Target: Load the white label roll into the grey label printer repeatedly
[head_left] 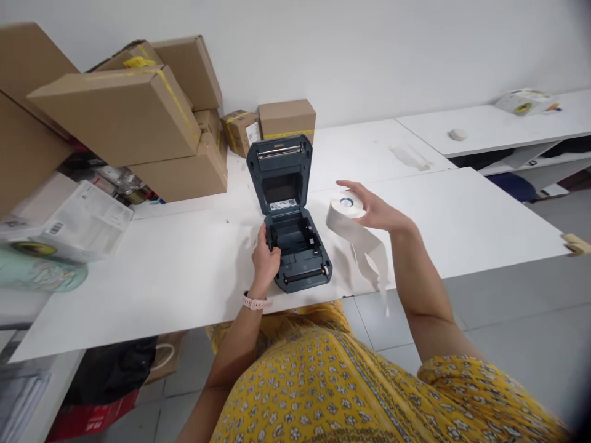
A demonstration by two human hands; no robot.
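Note:
A dark label printer point(300, 261) stands on the white table with its lid point(281, 175) raised and its inner compartment showing. My left hand point(266, 261) grips the printer's left side, the thumb over its edge. To the right of the printer, my right hand point(369, 206) holds a roll of white labels point(347, 208) by its outer side, the blue-rimmed core facing up. A loose strip point(369, 246) hangs from the roll down toward the table's front edge. The roll and the printer are apart.
Cardboard boxes point(124, 114) are stacked at the back left, with two smaller ones point(287, 120) behind the printer. A white box point(87, 221) and a green object point(41, 271) lie at the left. On the back right table are a small white roll point(458, 134) and another box point(526, 102).

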